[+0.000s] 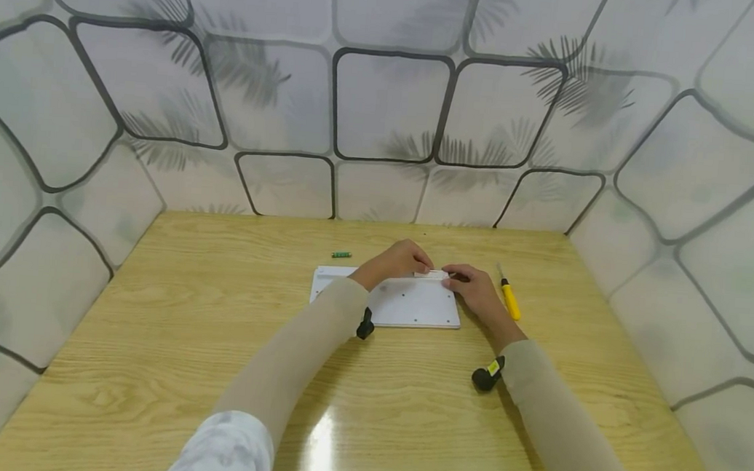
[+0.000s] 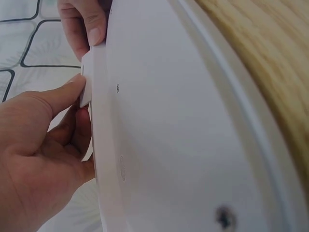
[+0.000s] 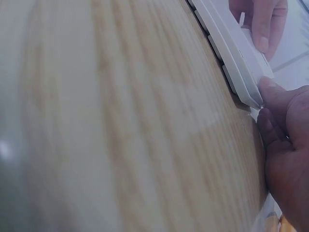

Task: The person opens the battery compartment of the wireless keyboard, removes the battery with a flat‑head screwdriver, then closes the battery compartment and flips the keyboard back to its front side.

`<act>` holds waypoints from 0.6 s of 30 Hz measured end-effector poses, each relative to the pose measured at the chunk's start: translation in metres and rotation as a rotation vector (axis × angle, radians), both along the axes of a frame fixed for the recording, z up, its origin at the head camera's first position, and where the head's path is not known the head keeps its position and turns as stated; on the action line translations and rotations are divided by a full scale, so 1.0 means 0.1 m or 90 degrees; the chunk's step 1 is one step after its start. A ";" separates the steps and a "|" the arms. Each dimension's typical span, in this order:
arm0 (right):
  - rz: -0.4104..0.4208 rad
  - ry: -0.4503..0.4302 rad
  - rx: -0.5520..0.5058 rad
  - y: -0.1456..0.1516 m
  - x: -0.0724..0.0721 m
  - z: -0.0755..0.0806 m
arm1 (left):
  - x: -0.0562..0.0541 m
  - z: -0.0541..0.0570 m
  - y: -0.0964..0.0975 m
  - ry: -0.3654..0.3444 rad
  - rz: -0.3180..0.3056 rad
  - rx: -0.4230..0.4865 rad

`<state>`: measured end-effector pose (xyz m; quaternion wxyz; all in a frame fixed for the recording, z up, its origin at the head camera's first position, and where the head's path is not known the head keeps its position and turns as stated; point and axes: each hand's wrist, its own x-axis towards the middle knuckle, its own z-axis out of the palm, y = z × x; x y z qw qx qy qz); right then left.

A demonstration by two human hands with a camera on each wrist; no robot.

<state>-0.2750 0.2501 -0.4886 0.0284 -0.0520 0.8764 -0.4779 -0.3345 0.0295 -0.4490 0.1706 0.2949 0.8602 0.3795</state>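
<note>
A white keyboard (image 1: 411,307) lies face down on the table, its screw-dotted underside up; dark gaps between its keys show along one edge in the right wrist view. At the far edge, toward the right end, is a small white cover (image 2: 86,79). My left hand (image 1: 398,259) pinches this cover between thumb and fingers, its thumb on the outer face in the left wrist view. My right hand (image 1: 476,288) grips the keyboard's far right corner, thumb on the underside and fingers beneath.
A small green battery (image 1: 341,255) lies behind the keyboard's left half. To the right of my right hand lies a screwdriver (image 1: 510,302) with a yellow handle. Patterned fabric walls (image 1: 386,105) enclose the wooden table (image 1: 181,309) at the back and sides.
</note>
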 end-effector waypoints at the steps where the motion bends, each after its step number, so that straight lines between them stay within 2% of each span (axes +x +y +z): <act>1: 0.000 0.000 0.000 0.00 0.00 0.00 | 0.00 0.00 0.00 -0.001 0.002 -0.001; 11: -0.006 -0.005 0.007 -0.02 0.02 0.03 | 0.07 0.05 0.03 -0.002 0.035 -0.005; 18: -0.009 -0.010 0.005 -0.02 0.03 0.04 | 0.07 0.02 0.03 -0.005 0.045 0.004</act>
